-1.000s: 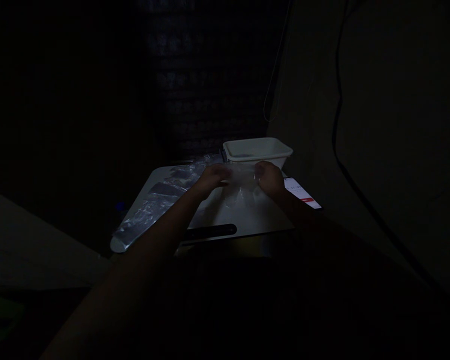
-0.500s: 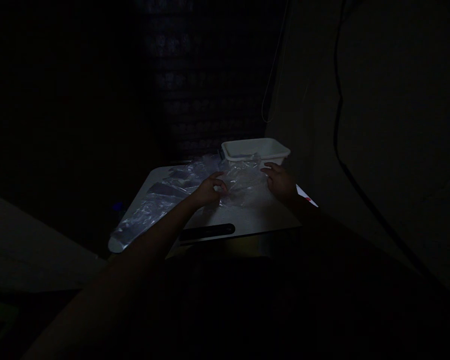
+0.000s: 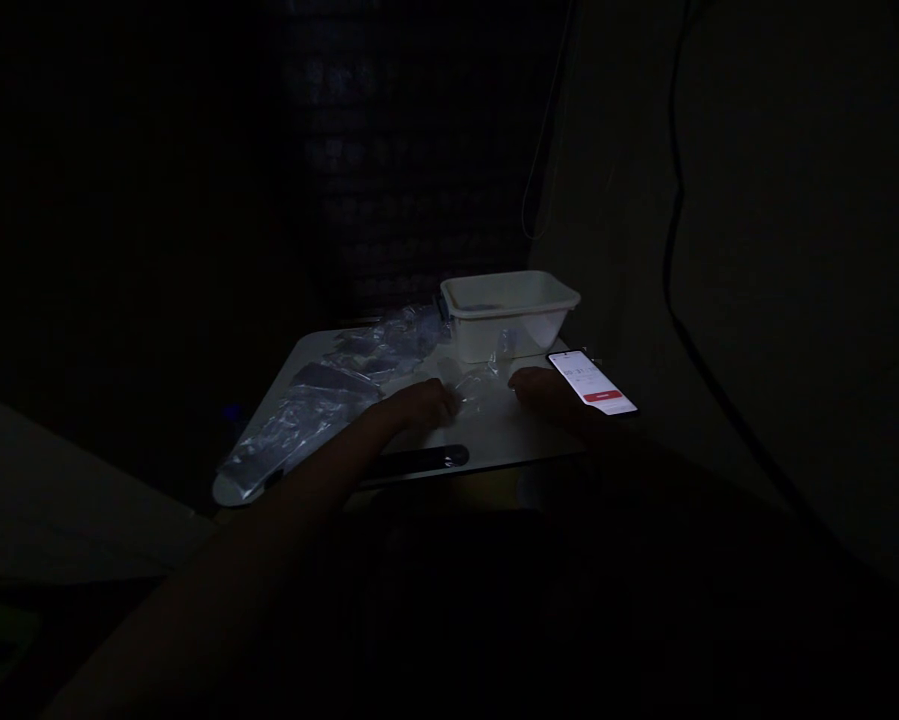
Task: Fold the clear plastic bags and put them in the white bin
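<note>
A clear plastic bag (image 3: 483, 385) lies between my two hands on the white table (image 3: 494, 440). My left hand (image 3: 430, 402) is closed on the bag's left edge, its fingers slightly blurred. At the bag's right edge, my right hand (image 3: 535, 388) has its fingers pressed together on the plastic. More clear bags (image 3: 299, 425) are spread over the table's left side, reaching back to the white tub (image 3: 513, 337).
The tub stands at the back right of the table. A lit phone (image 3: 595, 385) lies at the right edge, beside my right hand. A dark slot (image 3: 419, 460) runs along the front edge. A dark cable (image 3: 674, 240) hangs on the right wall.
Both hands have come down and nearer to me, and their fingers have closed. The clear bag sits lower, off the tub's front. More of the phone shows.
</note>
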Motion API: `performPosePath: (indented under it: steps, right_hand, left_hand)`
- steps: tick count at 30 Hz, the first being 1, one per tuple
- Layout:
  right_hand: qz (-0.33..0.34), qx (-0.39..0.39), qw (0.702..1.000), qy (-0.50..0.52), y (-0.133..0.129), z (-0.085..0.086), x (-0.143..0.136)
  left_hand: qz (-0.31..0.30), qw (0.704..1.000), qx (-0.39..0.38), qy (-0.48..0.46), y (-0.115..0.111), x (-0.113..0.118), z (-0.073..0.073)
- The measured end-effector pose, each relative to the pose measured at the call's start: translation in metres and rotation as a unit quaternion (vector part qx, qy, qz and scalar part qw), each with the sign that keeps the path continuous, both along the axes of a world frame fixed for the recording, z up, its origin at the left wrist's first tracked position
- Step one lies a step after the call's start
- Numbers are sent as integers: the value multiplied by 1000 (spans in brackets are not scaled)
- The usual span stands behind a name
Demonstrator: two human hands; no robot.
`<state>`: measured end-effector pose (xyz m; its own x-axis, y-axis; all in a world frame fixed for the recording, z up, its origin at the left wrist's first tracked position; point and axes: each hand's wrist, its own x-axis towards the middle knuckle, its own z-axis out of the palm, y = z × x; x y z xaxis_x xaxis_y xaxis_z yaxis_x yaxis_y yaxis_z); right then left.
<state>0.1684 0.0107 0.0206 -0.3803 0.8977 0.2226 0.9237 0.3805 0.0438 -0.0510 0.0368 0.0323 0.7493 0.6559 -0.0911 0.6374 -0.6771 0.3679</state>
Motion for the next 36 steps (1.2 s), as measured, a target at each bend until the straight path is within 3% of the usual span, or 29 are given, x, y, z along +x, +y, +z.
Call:
performPosePath:
  steps: [4, 9, 12, 17, 28, 33, 36]
  right_hand:
    - [77, 21, 997, 24, 1, -20, -12]
    - [125, 29, 992, -14, 5, -48, -16]
    - [123, 55, 990, -39, 3, -56, -14]
    - [97, 57, 990, -80, 0, -49, -10]
    - [13, 79, 993, -92, 8, -47, 4]
    - [81, 76, 989, -101, 7, -41, -8]
    - [89, 59, 990, -94, 5, -41, -11]
  left_hand:
    - [68, 988, 135, 22, -12, 12, 4]
    - [8, 980, 197, 35, -36, 38, -25]
    - [44, 975, 199, 84, -44, 43, -39]
    - [87, 971, 173, 141, -48, 41, -40]
    - [89, 971, 159, 155, -52, 43, -34]
    - [87, 970, 161, 160, -54, 43, -33]
    - [86, 970, 160, 162, -55, 43, -33]
